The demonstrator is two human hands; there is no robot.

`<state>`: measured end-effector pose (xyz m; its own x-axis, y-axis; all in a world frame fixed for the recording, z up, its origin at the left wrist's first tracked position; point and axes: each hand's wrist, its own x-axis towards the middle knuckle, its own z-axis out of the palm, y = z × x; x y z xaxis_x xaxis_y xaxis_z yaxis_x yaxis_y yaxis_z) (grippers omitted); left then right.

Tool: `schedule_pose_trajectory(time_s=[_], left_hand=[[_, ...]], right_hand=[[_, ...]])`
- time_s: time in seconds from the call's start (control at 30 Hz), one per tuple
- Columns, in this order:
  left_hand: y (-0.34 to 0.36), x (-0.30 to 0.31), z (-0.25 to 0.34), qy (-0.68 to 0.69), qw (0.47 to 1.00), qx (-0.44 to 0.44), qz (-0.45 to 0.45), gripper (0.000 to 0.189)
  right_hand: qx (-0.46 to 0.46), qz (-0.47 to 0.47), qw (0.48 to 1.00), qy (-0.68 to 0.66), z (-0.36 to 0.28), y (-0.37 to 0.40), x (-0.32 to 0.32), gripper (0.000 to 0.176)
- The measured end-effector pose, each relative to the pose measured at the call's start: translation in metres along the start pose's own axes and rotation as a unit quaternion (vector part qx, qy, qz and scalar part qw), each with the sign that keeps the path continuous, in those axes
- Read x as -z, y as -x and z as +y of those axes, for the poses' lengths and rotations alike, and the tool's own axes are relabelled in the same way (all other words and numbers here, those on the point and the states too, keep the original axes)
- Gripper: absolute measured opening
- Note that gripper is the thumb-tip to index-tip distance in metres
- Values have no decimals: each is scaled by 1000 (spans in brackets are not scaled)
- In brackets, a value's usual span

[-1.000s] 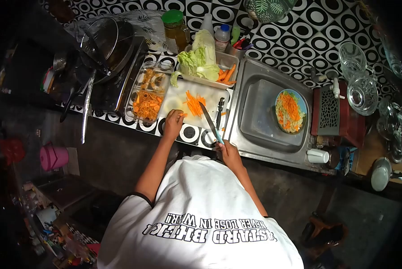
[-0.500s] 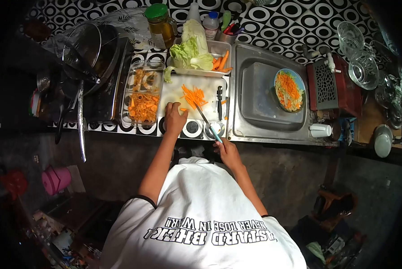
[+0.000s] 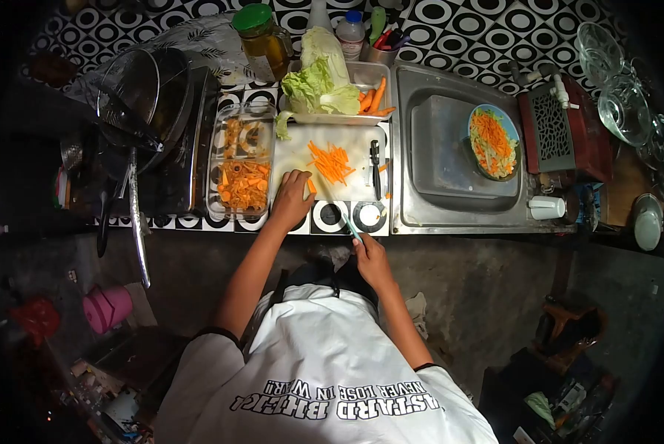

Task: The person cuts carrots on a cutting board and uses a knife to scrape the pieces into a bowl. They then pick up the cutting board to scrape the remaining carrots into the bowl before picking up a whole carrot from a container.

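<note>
My left hand (image 3: pixel 292 197) rests on the near left part of the white cutting board (image 3: pixel 295 152), fingers on a small carrot piece (image 3: pixel 310 186). My right hand (image 3: pixel 369 259) grips the blue handle of a knife (image 3: pixel 341 212), whose blade slants up toward the board. A pile of orange carrot strips (image 3: pixel 332 161) lies in the board's middle. A black peeler (image 3: pixel 375 167) lies at its right edge.
A clear tray of carrot slices (image 3: pixel 244 182) stands left of the board; a tray with cabbage and carrots (image 3: pixel 324 80) lies behind it. The steel sink (image 3: pixel 450 196) holds a plate of shredded vegetables (image 3: pixel 494 142). A stove with a lidded pan (image 3: pixel 154 89) sits at left, glass bowls (image 3: pixel 620 89) at right.
My right hand has pulled back toward my body with the knife, off the carrot pile. My left hand stays on the near left of the board. The view has shifted.
</note>
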<state>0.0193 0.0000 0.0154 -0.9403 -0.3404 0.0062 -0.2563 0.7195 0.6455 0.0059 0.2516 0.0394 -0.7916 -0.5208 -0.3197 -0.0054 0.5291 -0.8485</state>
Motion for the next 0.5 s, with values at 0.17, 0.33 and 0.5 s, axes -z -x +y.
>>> schedule_pose_trajectory(time_s=[0.17,0.33,0.5], left_hand=[[2,3,-4,-16,1000,-25,9,47],[0,3,-8,-10,999,-35,-1,41],[7,-4,-6,-33,999,-14,41,40]], right_hand=[[-13,-6,1000,-18,-14,-10,-15,25],[-15,-19,999,-37,-26,-14,-27,25],[-8,-33,999,-15,-25,-13,-36,26]])
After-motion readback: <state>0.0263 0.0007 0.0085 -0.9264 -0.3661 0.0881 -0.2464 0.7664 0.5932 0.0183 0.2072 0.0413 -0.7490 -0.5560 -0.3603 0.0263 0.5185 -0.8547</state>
